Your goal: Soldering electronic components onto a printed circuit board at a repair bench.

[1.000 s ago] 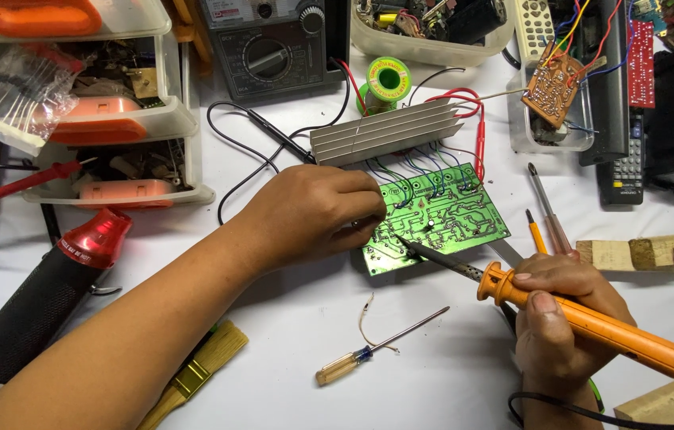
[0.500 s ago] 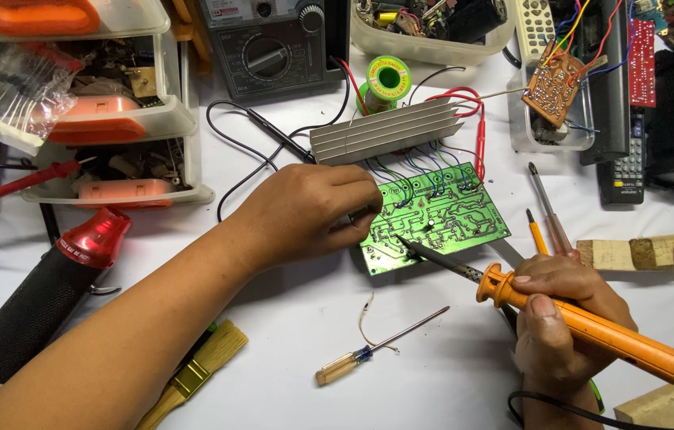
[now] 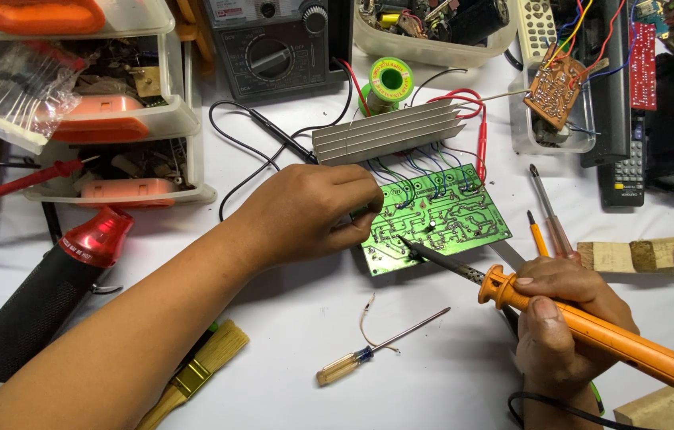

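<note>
Circuit board [image 3: 440,219], green, flat on the white bench [image 3: 289,318] at centre, its left edge pinched by the left hand [image 3: 313,211]. Right hand [image 3: 564,334], near right, grip closed round an orange soldering iron [image 3: 584,326]; tip touches the board. Finned heatsink [image 3: 388,131] just beyond.

We see a multimeter [image 3: 277,48] at the surface's top edge, green solder spool [image 3: 390,81] beside it. Clear drawers [image 3: 98,119] top-left w/ orange parts. Small screwdriver [image 3: 380,346] & brush [image 3: 197,370] near bottom edge; remote [image 3: 631,171] at right.
</note>
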